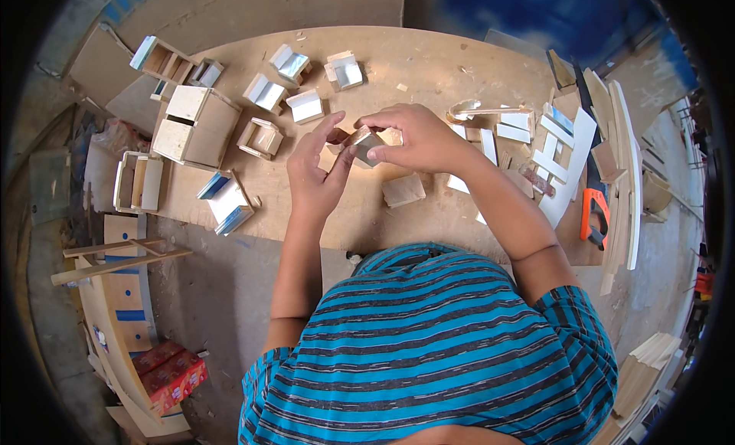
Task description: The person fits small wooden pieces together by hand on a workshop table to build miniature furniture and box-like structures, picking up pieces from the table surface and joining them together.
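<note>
Plywood covers the worktable (429, 62) in front of us, pale and scuffed, and above its middle we hold a small wooden piece (366, 145) with a shiny grey face between both hands. Our left hand (318, 169) pinches its left edge with thumb and fingertips, the index finger raised. Our right hand (417, 139) curls over it from the right, fingers clamped on its top and side. The piece sits off the tabletop, just above a loose square wood block (403, 190) that lies flat near the table's front edge.

Behind our hands we see a row of small open wooden boxes (306, 106) with pale grey linings, some tipped on their sides. Farther left stands a larger plain wooden box (195, 125), and beside it a small square frame (260, 138). Another little box with blue-edged panels (226, 204) hangs at the left front corner of the table.

To our right lies a heap of white strips and wood offcuts (547, 150), with an orange-handled saw (594, 215) at the far edge, well apart from our hands. Down on the floor at lower left we make out two red cartons (172, 372), rectangular, with printing too small to read, resting near curved wooden boards marked by blue tape (130, 315).
</note>
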A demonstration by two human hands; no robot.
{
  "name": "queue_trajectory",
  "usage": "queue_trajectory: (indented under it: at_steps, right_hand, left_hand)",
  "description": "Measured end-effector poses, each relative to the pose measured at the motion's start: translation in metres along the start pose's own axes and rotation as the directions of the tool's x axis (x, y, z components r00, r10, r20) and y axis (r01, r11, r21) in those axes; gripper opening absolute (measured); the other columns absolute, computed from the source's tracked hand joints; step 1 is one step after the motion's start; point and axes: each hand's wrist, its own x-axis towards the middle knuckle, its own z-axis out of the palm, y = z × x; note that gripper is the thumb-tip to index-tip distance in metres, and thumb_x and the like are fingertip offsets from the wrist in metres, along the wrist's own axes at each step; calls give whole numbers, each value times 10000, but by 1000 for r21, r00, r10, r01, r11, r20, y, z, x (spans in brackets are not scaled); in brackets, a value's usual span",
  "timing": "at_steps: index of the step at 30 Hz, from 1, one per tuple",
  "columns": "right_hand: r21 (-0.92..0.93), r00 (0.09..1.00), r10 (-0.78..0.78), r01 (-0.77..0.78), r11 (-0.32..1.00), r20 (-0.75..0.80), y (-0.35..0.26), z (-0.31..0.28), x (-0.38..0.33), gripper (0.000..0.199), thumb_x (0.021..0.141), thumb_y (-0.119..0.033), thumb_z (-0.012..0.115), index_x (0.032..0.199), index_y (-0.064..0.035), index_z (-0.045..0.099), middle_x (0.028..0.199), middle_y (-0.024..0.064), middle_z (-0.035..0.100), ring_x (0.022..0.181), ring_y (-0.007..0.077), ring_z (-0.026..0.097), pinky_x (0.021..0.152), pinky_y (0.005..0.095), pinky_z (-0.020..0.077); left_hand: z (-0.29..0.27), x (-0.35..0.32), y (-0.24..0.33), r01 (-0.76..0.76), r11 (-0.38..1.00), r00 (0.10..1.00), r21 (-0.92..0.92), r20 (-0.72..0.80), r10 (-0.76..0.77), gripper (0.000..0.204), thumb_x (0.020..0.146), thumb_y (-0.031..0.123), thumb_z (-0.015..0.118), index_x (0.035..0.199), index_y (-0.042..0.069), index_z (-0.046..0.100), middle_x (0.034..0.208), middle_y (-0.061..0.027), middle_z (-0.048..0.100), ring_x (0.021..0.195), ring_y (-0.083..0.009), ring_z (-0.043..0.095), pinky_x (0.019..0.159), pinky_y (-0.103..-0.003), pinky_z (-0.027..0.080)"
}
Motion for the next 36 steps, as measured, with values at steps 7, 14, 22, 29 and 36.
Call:
queue_trajectory:
  at_steps: [7, 14, 22, 29, 36]
  right_hand:
    - [62, 986, 163, -165, 984, 44, -2, -8, -7, 331, 725, -233, 703, 976, -20, 672, 870, 145, 668, 810, 275, 628, 742, 351, 480]
    - [3, 993, 112, -112, 994, 40, 12, -3, -12, 317, 752, -183, 714, 1020, -25, 651, 832, 87, 649, 726, 155, 578, 679, 301, 474]
    - [124, 867, 433, -415, 901, -245, 51, -17, -30, 245, 780, -96, 689, 1006, -25, 623, 775, 19, 615, 676, 67, 532, 623, 229, 456]
    - [-35, 801, 423, -481, 876, -422, 59, -17, -38, 391, 786, -87, 668, 1163, -34, 577, 724, 35, 616, 615, 66, 527, 579, 238, 443]
    - [-22, 803, 471, -514, 858, -366, 67, -7, -38, 411, 742, -182, 679, 1128, -50, 627, 648, 134, 590, 574, 234, 577, 596, 334, 467]
  left_hand:
    - [9, -4, -1, 5, 998, 997, -66, 75, 0, 428, 768, 36, 724, 1183, 32, 618, 945, -109, 679, 858, -177, 630, 813, -309, 484]
    - [16, -8, -2, 4, 1000, 996, -15, 90, -2, 419, 770, 46, 716, 1176, 20, 616, 979, -125, 680, 896, -209, 631, 825, -320, 484]
    - [17, -27, -22, -17, 998, 998, 66, 56, 13, 370, 759, 59, 695, 1121, 14, 632, 1021, -149, 665, 967, -267, 617, 846, -355, 481]
    - [18, -41, -30, -47, 978, 995, 204, -76, 64, 349, 731, 14, 664, 1079, 23, 643, 992, -147, 647, 941, -302, 607, 820, -369, 489]
    - [10, -54, -66, 124, 976, 984, 180, -148, -98, 395, 750, 8, 636, 1145, 15, 613, 1036, -162, 636, 983, -289, 617, 872, -362, 478]
